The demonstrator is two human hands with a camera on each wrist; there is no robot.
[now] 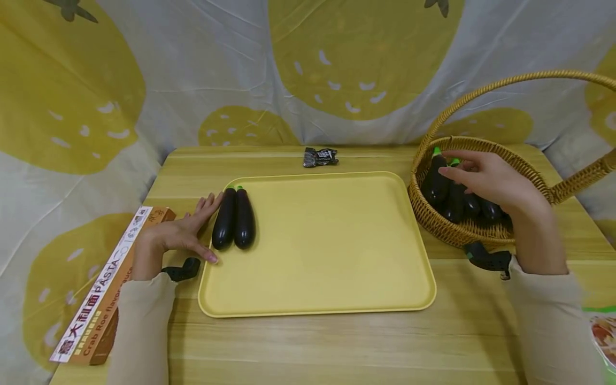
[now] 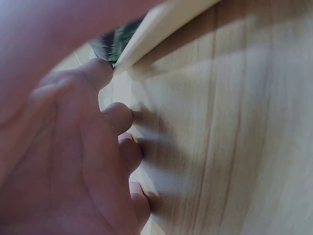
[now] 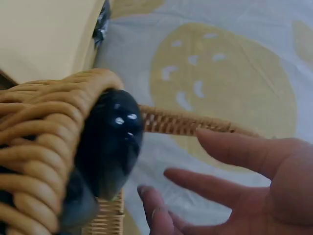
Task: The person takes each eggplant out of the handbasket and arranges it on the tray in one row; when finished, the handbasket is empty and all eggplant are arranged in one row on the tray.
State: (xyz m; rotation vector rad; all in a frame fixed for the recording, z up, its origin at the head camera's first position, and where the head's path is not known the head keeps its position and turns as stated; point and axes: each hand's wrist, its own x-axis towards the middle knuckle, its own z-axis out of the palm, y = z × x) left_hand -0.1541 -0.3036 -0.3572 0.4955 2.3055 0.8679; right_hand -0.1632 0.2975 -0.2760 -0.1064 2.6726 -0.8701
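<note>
Two dark purple eggplants (image 1: 234,219) with green stem ends lie side by side along the left end of the yellow tray (image 1: 327,246). My left hand (image 1: 185,230) rests at the tray's left rim, fingers spread and the thumb over the edge, holding nothing. In the left wrist view its fingertips (image 2: 120,117) are down by the wooden tabletop. My right hand (image 1: 495,179) hovers over the wicker basket (image 1: 428,214), thumb and fingers apart. Several more eggplants (image 1: 435,184) lie in the basket. In the right wrist view a gap separates the fingers from the nearest eggplant (image 3: 115,142).
A long pasta box (image 1: 108,289) lies along the table's left edge. Behind the tray is a small black packet (image 1: 320,157). The basket's tall handle (image 1: 505,83) arches over the right side. Part of a green-edged package (image 1: 603,331) shows at the right. A patterned cloth (image 1: 231,59) hangs behind.
</note>
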